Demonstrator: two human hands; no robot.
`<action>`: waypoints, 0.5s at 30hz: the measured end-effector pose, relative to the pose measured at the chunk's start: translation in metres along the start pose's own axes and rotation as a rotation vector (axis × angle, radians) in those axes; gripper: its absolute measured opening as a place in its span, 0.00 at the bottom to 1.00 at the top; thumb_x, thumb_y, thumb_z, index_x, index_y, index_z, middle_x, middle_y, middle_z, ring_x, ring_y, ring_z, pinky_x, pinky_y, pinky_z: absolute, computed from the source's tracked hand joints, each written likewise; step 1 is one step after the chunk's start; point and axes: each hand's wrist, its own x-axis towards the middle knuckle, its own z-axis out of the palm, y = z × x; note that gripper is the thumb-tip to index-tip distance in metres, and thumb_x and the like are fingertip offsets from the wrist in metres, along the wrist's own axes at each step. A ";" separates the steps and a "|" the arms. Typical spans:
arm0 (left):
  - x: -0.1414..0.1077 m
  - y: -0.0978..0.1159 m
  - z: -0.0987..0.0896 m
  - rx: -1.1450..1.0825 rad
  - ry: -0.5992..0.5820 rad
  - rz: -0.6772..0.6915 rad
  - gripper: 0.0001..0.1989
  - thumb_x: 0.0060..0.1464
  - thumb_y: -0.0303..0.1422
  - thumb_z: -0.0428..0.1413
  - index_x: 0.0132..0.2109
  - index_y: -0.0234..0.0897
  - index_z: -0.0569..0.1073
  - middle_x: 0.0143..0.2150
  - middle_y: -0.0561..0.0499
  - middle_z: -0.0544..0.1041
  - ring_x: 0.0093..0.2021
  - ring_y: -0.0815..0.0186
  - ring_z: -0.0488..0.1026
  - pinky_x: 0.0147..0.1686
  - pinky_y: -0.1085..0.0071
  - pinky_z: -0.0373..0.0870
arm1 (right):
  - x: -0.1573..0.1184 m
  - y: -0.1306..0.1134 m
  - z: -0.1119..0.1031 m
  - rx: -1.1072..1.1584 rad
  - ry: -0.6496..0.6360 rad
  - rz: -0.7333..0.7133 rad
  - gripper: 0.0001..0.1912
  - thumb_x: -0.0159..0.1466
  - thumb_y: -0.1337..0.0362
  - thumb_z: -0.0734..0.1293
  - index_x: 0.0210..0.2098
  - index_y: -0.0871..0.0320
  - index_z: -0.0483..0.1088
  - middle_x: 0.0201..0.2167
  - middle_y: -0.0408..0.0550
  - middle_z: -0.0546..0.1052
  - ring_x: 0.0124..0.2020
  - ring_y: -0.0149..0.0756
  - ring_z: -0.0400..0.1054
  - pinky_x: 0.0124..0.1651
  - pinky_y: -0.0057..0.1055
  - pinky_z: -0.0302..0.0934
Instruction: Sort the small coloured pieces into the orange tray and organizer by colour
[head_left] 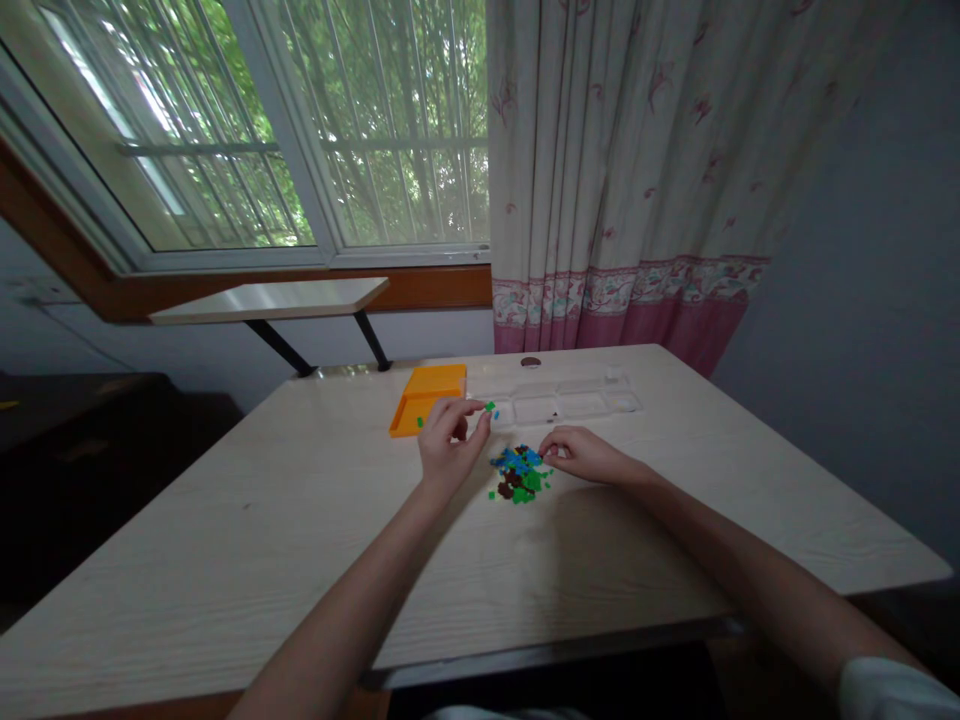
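Note:
A small heap of tiny blue, green and brown pieces (519, 474) lies on the pale wooden table (300, 540). My left hand (448, 440) is raised just left of the heap and pinches a small green piece (490, 407) between thumb and fingertip. My right hand (583, 453) rests on the table at the heap's right edge, fingers curled with the tips touching the pieces. Whether it grips one I cannot tell. Behind the hands lie an orange tray (427, 398) and a clear compartment tray (570, 400).
A small dark round object (531, 362) sits near the table's far edge. A floral curtain (622, 170) hangs behind, next to a barred window (300, 130) with a narrow shelf (270, 300) below it. Dark furniture (82, 450) stands to the left.

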 end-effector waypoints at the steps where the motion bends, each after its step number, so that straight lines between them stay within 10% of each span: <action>1: 0.001 -0.006 0.000 0.016 0.000 -0.018 0.05 0.47 0.31 0.54 0.33 0.35 0.71 0.27 0.54 0.67 0.20 0.77 0.58 0.21 0.79 0.59 | 0.000 0.000 0.000 0.001 -0.001 -0.001 0.08 0.55 0.66 0.63 0.34 0.60 0.72 0.28 0.46 0.72 0.29 0.31 0.65 0.33 0.24 0.56; 10: 0.004 -0.105 -0.019 0.258 0.008 -0.447 0.08 0.47 0.34 0.52 0.35 0.35 0.70 0.29 0.52 0.69 0.25 0.72 0.62 0.25 0.75 0.59 | -0.002 -0.002 -0.002 -0.018 -0.010 0.007 0.08 0.55 0.66 0.64 0.33 0.60 0.72 0.28 0.46 0.72 0.28 0.31 0.65 0.31 0.24 0.56; 15: -0.002 -0.126 -0.026 0.316 -0.048 -0.506 0.07 0.46 0.36 0.53 0.32 0.37 0.72 0.24 0.52 0.67 0.25 0.69 0.64 0.26 0.73 0.57 | -0.002 -0.002 -0.006 -0.039 0.022 -0.001 0.08 0.58 0.65 0.61 0.31 0.61 0.72 0.27 0.48 0.72 0.29 0.31 0.65 0.32 0.24 0.56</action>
